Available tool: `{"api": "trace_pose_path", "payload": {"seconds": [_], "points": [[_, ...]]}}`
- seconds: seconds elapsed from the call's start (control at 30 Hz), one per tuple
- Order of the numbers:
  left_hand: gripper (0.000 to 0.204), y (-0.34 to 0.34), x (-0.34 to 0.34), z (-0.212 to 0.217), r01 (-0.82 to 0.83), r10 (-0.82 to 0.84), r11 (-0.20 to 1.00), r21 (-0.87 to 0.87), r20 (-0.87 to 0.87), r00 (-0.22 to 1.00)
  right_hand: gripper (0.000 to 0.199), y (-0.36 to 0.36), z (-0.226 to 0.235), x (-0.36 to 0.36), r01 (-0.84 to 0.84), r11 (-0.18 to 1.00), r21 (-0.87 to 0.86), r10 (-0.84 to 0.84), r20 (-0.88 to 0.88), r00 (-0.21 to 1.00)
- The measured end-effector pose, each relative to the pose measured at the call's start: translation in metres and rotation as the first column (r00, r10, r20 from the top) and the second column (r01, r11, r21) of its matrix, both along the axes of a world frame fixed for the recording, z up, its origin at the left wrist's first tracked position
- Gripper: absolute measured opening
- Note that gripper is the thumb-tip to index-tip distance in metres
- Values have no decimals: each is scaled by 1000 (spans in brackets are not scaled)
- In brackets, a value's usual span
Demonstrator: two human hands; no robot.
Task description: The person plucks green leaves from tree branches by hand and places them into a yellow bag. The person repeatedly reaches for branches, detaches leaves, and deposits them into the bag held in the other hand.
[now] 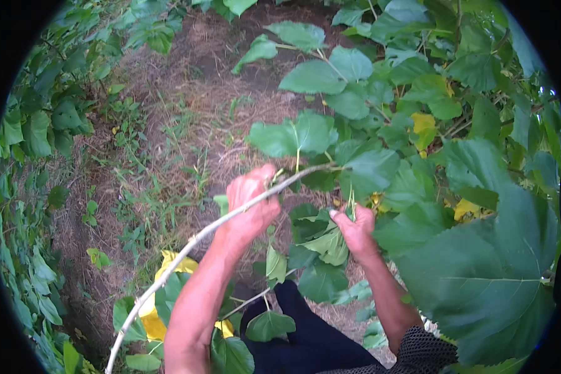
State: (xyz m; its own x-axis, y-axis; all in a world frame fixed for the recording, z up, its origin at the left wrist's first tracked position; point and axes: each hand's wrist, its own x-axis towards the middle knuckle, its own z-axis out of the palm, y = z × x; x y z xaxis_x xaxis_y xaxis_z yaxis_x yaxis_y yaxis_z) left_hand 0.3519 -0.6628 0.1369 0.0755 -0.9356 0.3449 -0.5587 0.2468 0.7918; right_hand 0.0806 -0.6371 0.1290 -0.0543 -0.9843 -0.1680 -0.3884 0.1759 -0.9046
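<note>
A long pale branch (196, 239) bends up from the lower left to the leafy growth on the right, crossing in front of my left hand (250, 202). The fingers of that hand are closed beside the branch, close to some short green stalks; what they grip is partly hidden. My right hand (357, 229) is closed around a bunch of picked leaves (331, 247), their thin stalks sticking up above the thumb. Broad green leaves (296, 134) grow from the branch just beyond my left hand.
Dense foliage (480, 156) with some yellow leaves (424, 129) fills the right side. More bushes (37, 134) line the left. Dry grass and soil (168, 106) lie between. Something bright yellow (153, 311) shows behind my left forearm. A thinner twig (255, 298) crosses my dark trousers (305, 343).
</note>
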Motion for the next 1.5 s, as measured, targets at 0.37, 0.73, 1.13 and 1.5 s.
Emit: {"api": "trace_pose_path", "payload": {"seconds": [0.37,0.73,1.13,1.5], "points": [[37,-7,-42,-2,-60,55,998,-19,-199,979,27,-86,118,9,-821,437,-369,119,-880,459],[32,-37,-74,-7,53,-54,999,8,135,989,44,-154,109,-3,-872,458,170,380,-925,20],[17,-44,-60,-21,36,-352,843,537,499,792,18,-155,3,-85,-593,799,103,241,-957,158],[29,-17,-4,101,127,17,932,-338,394,919,29,-42,52,-104,-479,877,45,409,-593,694]]}}
